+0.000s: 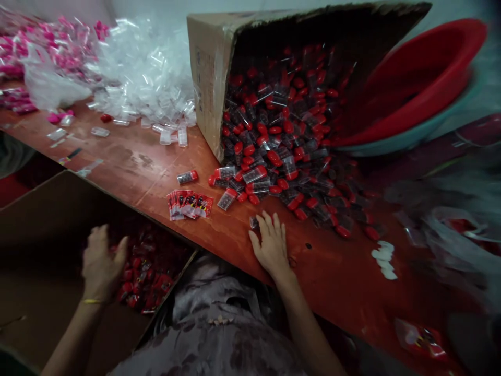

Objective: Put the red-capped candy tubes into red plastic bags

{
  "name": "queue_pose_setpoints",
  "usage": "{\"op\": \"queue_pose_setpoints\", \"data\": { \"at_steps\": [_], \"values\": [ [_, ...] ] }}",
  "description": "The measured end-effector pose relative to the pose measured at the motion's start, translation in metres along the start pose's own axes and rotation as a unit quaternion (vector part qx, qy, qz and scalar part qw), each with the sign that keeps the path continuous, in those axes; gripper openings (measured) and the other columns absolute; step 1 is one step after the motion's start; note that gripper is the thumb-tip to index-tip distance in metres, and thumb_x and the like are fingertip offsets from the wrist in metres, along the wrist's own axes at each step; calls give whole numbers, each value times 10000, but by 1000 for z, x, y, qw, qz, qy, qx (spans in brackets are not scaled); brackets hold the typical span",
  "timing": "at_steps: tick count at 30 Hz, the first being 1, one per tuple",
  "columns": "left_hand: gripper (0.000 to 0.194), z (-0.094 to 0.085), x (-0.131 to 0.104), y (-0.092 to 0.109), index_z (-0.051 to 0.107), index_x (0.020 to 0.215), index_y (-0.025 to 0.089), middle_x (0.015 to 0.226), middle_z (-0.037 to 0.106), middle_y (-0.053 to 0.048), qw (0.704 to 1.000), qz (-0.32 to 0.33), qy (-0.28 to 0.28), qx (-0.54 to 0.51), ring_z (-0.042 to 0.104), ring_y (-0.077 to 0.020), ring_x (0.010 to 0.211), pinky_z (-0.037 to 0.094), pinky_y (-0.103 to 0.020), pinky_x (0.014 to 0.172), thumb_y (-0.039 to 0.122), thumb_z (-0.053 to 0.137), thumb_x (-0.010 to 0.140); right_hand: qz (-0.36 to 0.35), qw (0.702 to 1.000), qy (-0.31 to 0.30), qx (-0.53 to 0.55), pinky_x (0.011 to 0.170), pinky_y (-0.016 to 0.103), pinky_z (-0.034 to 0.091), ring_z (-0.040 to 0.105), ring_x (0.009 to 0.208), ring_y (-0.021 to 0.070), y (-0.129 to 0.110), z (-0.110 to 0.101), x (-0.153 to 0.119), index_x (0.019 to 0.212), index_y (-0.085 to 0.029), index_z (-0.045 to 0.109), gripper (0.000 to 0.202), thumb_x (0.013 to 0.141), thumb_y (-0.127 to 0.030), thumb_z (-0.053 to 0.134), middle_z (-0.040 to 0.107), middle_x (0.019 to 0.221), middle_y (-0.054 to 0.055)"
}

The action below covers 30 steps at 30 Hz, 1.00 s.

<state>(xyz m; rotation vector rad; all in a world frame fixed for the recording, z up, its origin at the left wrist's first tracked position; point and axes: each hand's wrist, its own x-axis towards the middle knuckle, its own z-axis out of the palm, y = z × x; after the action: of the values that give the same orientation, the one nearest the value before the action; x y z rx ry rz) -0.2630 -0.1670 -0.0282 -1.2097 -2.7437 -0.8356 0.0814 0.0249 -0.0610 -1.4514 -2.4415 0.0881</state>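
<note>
My left hand (102, 261), with a yellow band at the wrist, is over an open cardboard box (47, 219) below the table edge. Its thumb stands apart from the fingers and nothing shows in it. Inside that box lie many red-capped pieces (143, 277). On the table, my right hand (271, 244) rests with fingers stretched out. Its fingertips are beside a small dark clear-walled container (254, 222), partly hidden; I cannot tell whether they touch it. Left of that hand lies a fanned stack of red printed cards (190, 204), near a single red-capped clear container (187, 177).
A tipped cardboard box (209, 78) spills red-capped containers (274, 156) onto the red-brown table (152, 156). Clear empty containers (144, 73) and pink pieces (50, 47) are heaped at back left. A red basin (426, 78) leans at right. White oval pieces (384, 258) lie below it.
</note>
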Motion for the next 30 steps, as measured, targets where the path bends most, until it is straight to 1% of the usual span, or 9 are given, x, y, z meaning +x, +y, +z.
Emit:
{"op": "queue_pose_setpoints", "data": {
  "at_steps": [4,6,8,12,15,19,22,27,30],
  "values": [
    [367,40,12,87,587,1182,238,1415,415,-110,974,221,-42,19,253,-296,1361,184,-508,1096,357,459,859,-12,999,52,7,1028,579,272,237,1353,326,-6,5,-9,1269,-127,478,438,899,-342,387,409,1389,185],
    [381,64,22,122,579,1203,239,1424,400,-108,956,285,-73,9,239,-299,1365,134,-511,1109,342,487,848,-7,997,72,15,1018,574,290,256,1345,331,-3,6,-9,1250,-117,490,430,897,-342,391,425,1371,195],
    [364,85,32,142,605,1169,221,1398,432,-125,944,312,-109,0,261,-318,1354,133,-529,1104,328,512,834,-9,996,83,26,1015,567,302,276,1338,325,0,7,-8,1248,-122,488,426,896,-343,394,441,1358,192],
    [263,107,37,152,675,1024,211,1265,571,-122,944,297,-141,-22,296,-331,1336,125,-553,1098,259,490,843,-17,994,95,43,1012,550,318,312,1325,311,2,9,-7,1226,-122,504,411,895,-344,404,475,1329,192],
    [240,106,32,155,695,963,217,1182,628,-108,950,275,-141,-52,319,-327,1325,94,-551,1104,223,493,834,-24,991,118,49,1014,535,319,358,1300,312,2,7,-8,1175,-106,542,388,885,-342,438,514,1295,193],
    [285,98,23,161,688,1015,235,1184,632,-94,961,244,-114,-57,381,-327,1288,150,-567,1075,315,460,863,-41,982,176,51,1049,529,264,416,1269,290,-2,0,-9,1088,-132,595,295,867,-295,488,579,1238,158],
    [268,101,19,166,689,1012,271,1210,619,-73,968,214,-110,-67,385,-332,1285,176,-583,1051,353,495,847,-62,975,202,69,1066,506,241,485,1213,256,-11,-5,-6,1026,-172,624,223,857,-255,504,644,1151,108],
    [183,110,25,169,733,865,291,1169,645,-55,970,219,-98,-52,374,-346,1288,137,-573,1064,335,568,799,-92,966,205,127,1067,475,244,539,1148,226,-38,-8,0,980,-208,644,195,847,-220,502,675,1097,73],
    [194,107,37,166,738,853,280,1140,659,-70,978,177,-74,-83,403,-348,1267,134,-585,1061,369,577,790,-108,960,198,163,1060,476,244,544,1140,225,-51,-9,0,945,-221,649,176,843,-199,507,681,1089,58]
  ]
}}
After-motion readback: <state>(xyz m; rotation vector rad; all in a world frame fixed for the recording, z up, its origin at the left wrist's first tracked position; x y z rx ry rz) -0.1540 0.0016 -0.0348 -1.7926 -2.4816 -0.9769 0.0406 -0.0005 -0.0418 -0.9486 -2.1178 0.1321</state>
